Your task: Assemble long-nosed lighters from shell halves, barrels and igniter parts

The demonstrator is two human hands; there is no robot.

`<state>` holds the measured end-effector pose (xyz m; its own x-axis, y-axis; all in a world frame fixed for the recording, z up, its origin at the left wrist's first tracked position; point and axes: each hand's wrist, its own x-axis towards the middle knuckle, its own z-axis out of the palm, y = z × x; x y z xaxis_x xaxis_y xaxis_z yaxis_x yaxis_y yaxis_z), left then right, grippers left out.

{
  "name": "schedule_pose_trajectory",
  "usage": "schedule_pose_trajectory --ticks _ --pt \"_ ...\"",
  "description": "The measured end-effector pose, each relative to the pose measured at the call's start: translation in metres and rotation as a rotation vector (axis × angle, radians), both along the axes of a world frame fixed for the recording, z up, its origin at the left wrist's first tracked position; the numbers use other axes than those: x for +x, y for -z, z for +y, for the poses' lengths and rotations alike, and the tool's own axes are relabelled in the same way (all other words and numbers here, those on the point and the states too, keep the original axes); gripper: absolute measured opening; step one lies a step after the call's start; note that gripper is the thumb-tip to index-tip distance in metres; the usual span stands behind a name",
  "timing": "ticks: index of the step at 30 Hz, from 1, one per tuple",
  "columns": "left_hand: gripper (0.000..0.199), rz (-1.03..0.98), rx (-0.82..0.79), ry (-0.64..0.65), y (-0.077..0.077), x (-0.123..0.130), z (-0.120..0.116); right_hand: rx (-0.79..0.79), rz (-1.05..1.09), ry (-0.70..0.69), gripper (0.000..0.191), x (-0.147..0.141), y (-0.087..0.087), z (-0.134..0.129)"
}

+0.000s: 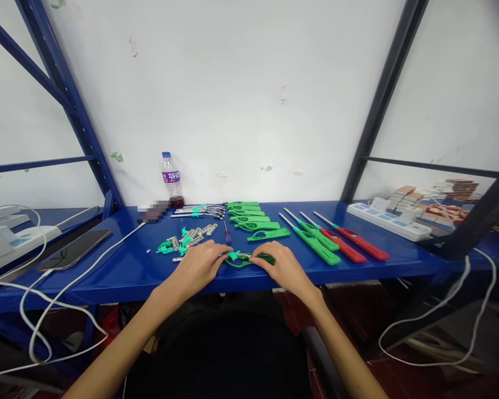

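Note:
A green lighter casing lies at the table's front edge between my hands, with a teal trigger piece set in it. My left hand pinches its left end, and a thin metal tube sticks out beyond that hand. With thumb and fingertips together, my right hand grips the right part of the casing. My fingers partly hide the small parts inside. A small screwdriver lies just behind my hands. Left of it is a loose pile of metal fuel cylinders and teal triggers.
Several green casing halves are lined up behind. Metal lighter tubes lie near a drink bottle. To the right rest long green lighters and red lighters. A phone, white cables and a power strip flank the area.

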<state>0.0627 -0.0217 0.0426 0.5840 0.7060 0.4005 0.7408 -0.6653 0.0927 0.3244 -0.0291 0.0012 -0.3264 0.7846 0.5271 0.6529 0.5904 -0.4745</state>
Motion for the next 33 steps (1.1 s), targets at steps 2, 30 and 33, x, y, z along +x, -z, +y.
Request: schedule_pose_trajectory --ticks 2,30,33 --pt "0.032 0.015 0.03 0.01 0.002 0.003 0.0 0.001 0.004 -0.003 0.019 0.0 0.0 0.0" --pt "0.027 0.051 0.166 0.016 0.023 0.016 0.003 0.038 0.081 -0.021 0.015 -0.001 -0.004 -0.003" --pt "0.029 0.023 0.174 0.018 0.026 0.018 0.003 0.033 0.082 -0.03 0.014 -0.001 -0.005 -0.003"
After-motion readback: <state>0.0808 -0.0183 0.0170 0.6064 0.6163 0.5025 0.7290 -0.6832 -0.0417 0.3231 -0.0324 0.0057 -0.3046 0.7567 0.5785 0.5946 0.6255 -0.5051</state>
